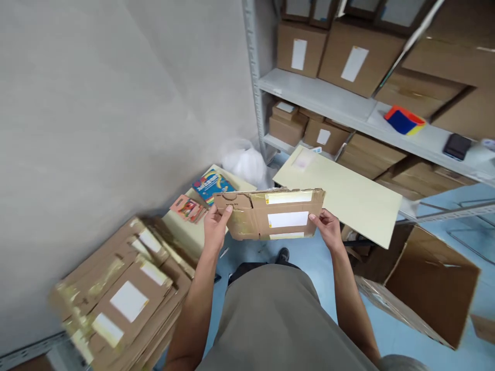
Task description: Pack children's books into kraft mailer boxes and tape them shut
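While the left hand [216, 224] grips the left end of a flattened cardboard box [243, 221], thumb on the near face and fingers curled behind, the right hand [327, 226] pinches its right end in the same manner. The flattened cardboard box is held up in front of the person's torso, over the blue floor [263, 252], long side running left to right. White labels [288, 220] and yellowish tape show on its near face; print on the labels is too small to read.

Left, near: a stack of flattened cartons [112, 281], taped and labelled. Beyond it, a pale yellow table [181, 232] bears small pinkish-orange boxes [187, 207] and, farther along, a blue illustrated box [214, 185]. A white plastic bag [245, 162] lies at the far end, near the wall [154, 103].

Right of the flattened cardboard box: a second pale panel [344, 201], slanting toward near right. Far right: grey metal shelving [317, 95] with labelled cartons [301, 49], an orange, blue and yellow item [404, 121] and a dark device [457, 147]. Right, near: a large carton [433, 288] on the floor, open side visible, interior brown.
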Tool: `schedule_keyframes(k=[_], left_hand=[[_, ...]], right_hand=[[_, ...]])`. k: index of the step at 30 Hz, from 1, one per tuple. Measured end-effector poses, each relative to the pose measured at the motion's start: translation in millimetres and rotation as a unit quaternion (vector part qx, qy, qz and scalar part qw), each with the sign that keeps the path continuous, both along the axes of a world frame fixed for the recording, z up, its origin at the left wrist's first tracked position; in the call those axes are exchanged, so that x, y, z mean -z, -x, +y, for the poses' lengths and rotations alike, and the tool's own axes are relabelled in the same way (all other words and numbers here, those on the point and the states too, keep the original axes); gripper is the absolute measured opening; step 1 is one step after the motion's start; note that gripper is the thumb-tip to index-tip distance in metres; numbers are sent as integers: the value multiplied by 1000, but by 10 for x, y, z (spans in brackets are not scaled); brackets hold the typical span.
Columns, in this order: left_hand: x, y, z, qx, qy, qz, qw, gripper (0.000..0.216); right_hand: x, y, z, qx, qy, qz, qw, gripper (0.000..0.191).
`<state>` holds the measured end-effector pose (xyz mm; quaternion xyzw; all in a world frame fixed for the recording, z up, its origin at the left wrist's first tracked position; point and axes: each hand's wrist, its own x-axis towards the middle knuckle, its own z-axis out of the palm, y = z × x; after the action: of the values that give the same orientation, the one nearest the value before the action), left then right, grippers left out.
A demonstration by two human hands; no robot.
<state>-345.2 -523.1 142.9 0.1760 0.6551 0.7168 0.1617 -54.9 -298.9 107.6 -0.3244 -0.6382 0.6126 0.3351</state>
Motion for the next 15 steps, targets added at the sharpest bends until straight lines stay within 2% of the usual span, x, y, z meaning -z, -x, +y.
schedule_keyframes(k=[4,7,11,15], left_hand=[[123,-338,792,76,14,-19,997,55],[164,-514,1310,149,26,-20,988,55],[268,-625,1947,234,50,-27,971,58],[481,-636,2596,295,75,-35,952,63]], right_hand=[[21,-505,476,53,8,-11,999,40],[92,-804,715,92,21,-14,995,42],[275,-1085,914,155,37,-25,987,42],[473,-1236,1139,230,31,-43,972,42]])
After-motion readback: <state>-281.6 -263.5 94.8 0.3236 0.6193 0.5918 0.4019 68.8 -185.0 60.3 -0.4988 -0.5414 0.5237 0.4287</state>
